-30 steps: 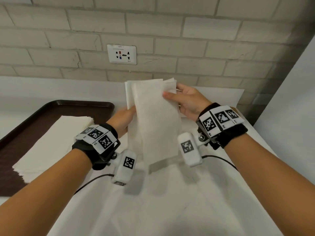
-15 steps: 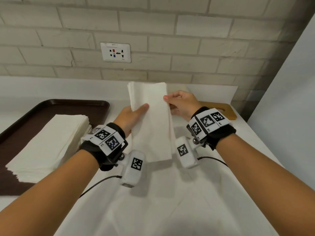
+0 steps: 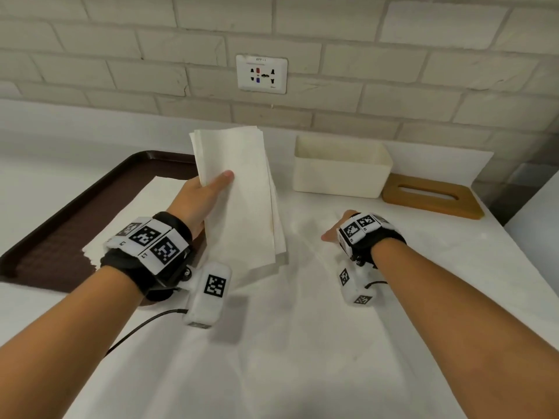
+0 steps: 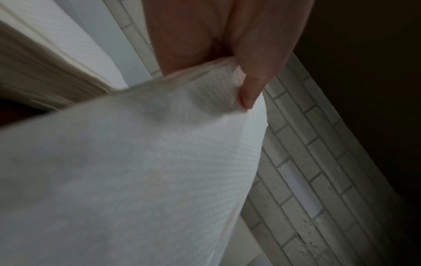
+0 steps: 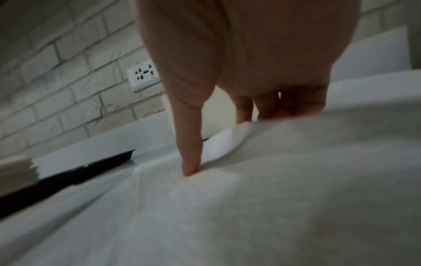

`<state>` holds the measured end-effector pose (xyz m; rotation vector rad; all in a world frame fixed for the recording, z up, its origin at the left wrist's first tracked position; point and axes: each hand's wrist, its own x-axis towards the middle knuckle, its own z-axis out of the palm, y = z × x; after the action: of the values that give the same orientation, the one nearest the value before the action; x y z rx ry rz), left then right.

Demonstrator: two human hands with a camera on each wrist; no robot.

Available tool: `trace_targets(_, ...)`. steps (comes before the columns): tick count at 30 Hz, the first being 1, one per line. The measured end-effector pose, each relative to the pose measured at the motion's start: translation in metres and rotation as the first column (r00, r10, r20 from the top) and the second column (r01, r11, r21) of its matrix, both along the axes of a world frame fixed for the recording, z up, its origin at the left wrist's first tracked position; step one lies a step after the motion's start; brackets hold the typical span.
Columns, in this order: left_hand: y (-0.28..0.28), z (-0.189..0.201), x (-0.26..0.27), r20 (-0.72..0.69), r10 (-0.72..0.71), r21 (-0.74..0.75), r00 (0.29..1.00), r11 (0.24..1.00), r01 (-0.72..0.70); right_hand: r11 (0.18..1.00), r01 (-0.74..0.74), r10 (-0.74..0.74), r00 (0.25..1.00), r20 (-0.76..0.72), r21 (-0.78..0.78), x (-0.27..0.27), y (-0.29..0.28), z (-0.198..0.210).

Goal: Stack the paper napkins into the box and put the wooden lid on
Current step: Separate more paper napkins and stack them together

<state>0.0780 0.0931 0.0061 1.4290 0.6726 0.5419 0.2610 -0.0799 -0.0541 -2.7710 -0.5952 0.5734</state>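
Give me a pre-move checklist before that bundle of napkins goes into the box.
1. Grip on the napkin bundle: ok, the left hand holds it, thumb across the front.
2. Bundle squared up: not ok, sheet edges are fanned along the right side and the bottom.
3. Box open: ok, no lid on it.
4. Box inside clear: cannot tell, the front wall hides the floor.
5. Wooden lid out of the way: ok, it lies flat to the right of the box.
6. Right hand free: ok, it holds nothing and its fingers touch the white table cover.
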Motion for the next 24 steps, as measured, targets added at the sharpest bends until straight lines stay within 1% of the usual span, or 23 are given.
trace_targets(2,0.001,-0.002,0.0,-0.006,0.003,-0.006,1.0,1.0,-0.003,0.998,-0.054,0.055,0.998,0.028,-0.037,0.001,0.003,0.002)
trace_targets(3,0.001,-0.003,0.001,-0.004,0.002,-0.013,1.0,1.0,-0.002,1.0,-0.013,0.013,1.0,-0.017,0.011,0.002,0.004,0.004)
trace_targets(4,0.002,-0.004,0.002,-0.003,-0.001,-0.022,1.0,1.0,0.001,0.996,0.028,-0.02,0.994,-0.103,0.082,0.002,0.006,0.009)
trace_targets(5,0.002,-0.003,0.003,-0.001,-0.008,-0.033,1.0,0.999,0.008,0.975,0.079,-0.046,0.986,-0.161,0.207,0.006,0.006,0.013)
trace_targets(6,0.002,-0.003,0.005,-0.002,-0.017,-0.044,1.0,0.999,0.017,0.948,0.104,-0.049,0.982,-0.184,0.301,0.007,0.006,0.021)
trace_targets(8,0.001,0.0,0.011,0.0,-0.036,-0.073,0.999,0.997,0.036,0.846,0.14,-0.03,0.976,-0.215,0.515,0.009,0.001,0.04)
trace_targets(9,0.0,0.001,0.016,0.002,-0.048,-0.091,0.999,0.995,0.048,0.765,0.166,-0.011,0.969,-0.246,0.622,0.009,-0.002,0.051)
trace_targets(11,-0.006,0.003,0.026,-0.002,-0.092,-0.121,0.996,0.989,0.091,0.608,0.181,0.076,0.956,-0.284,0.773,0.003,-0.012,0.076)
trace_targets(13,-0.016,0.006,0.038,-0.018,-0.16,-0.139,0.987,0.978,0.156,0.507,0.199,0.2,0.92,-0.338,0.839,-0.007,-0.021,0.1)
trace_targets(15,-0.03,0.008,0.05,-0.027,-0.239,-0.153,0.971,0.96,0.233,0.434,0.228,0.303,0.874,-0.379,0.872,-0.013,-0.029,0.115)
trace_targets(17,-0.049,0.009,0.061,-0.013,-0.318,-0.159,0.948,0.937,0.312,0.406,0.247,0.322,0.862,-0.391,0.88,-0.021,-0.036,0.124)
trace_targets(18,-0.059,0.011,0.066,0.009,-0.351,-0.166,0.937,0.923,0.347,0.421,0.247,0.291,0.875,-0.388,0.873,-0.024,-0.038,0.123)
trace_targets(20,-0.08,0.014,0.072,0.076,-0.403,-0.197,0.912,0.89,0.41,0.478,0.245,0.18,0.913,-0.366,0.844,-0.026,-0.045,0.114)
trace_targets(21,-0.089,0.015,0.074,0.112,-0.445,-0.21,0.888,0.863,0.459,0.5,0.244,0.124,0.929,-0.348,0.831,-0.027,-0.049,0.109)
trace_targets(23,-0.107,0.016,0.077,0.187,-0.524,-0.239,0.831,0.796,0.556,0.517,0.241,0.032,0.953,-0.3,0.821,-0.029,-0.059,0.101)
trace_targets(24,-0.11,0.016,0.078,0.214,-0.539,-0.258,0.815,0.773,0.58,0.52,0.237,0.007,0.96,-0.282,0.821,-0.03,-0.062,0.098)
